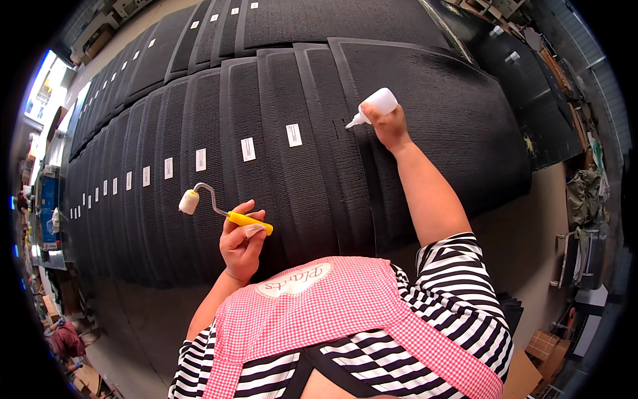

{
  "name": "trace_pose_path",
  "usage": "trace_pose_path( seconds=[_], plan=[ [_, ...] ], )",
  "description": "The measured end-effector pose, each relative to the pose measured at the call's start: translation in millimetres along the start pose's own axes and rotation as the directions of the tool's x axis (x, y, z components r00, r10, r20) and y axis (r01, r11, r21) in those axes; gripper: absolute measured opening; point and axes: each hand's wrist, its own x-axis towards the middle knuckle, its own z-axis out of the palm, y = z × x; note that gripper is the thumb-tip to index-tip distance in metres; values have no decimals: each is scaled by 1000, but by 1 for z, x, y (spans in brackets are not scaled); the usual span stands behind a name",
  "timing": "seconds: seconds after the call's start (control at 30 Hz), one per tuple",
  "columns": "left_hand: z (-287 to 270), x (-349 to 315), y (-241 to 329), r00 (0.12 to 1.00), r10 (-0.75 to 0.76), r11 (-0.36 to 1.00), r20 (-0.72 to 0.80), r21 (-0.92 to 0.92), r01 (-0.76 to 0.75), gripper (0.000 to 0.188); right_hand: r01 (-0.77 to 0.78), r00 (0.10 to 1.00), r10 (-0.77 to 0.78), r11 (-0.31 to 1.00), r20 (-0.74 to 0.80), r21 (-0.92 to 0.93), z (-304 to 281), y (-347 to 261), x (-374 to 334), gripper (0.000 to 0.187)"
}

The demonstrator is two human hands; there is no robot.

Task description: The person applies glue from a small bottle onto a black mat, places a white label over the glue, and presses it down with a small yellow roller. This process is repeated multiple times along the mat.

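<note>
My right hand (390, 128) is closed round a white squeeze bottle (381, 101), tilted with its narrow nozzle pointing down and left. The nozzle's tip is at the ribbed surface of a black mat (341, 159), beside some short dark marks; whether it touches I cannot tell. In my left hand (242, 247) is a small paint roller (250, 222) with a yellow handle and a bent metal rod. Its white roller head (189, 201) hangs over the mats to the left. Something small and pale shows at the left fingertips, too unclear to name.
Overlapping black mats run leftward in a row, several bearing a white label (294, 135). A second row of mats (319, 23) lies behind. One wide mat (438, 133) is at the right. Another person (66, 340) is at the far lower left; cardboard pieces (549, 352) stand lower right.
</note>
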Motion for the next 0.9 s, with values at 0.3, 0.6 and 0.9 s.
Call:
trace_pose_path(
  seconds=[0.3, 0.6, 0.9],
  plan=[
    [-1, 0, -3, 1000, 24, 1000, -5, 19, -24, 6, -24, 998, 25, 1000, 59, -20, -6, -13, -16, 31],
    [1, 0, 1, 1000, 8, 999, 0, 35, -8, 7, -32, 999, 27, 990, 42, 140, 5, -11, -24, 31],
    [0, 1, 0, 1000, 29, 999, -4, 43, -29, 6, -15, 1000, 15, 1000, 25, 11, 6, -17, -26, 31]
  ],
)
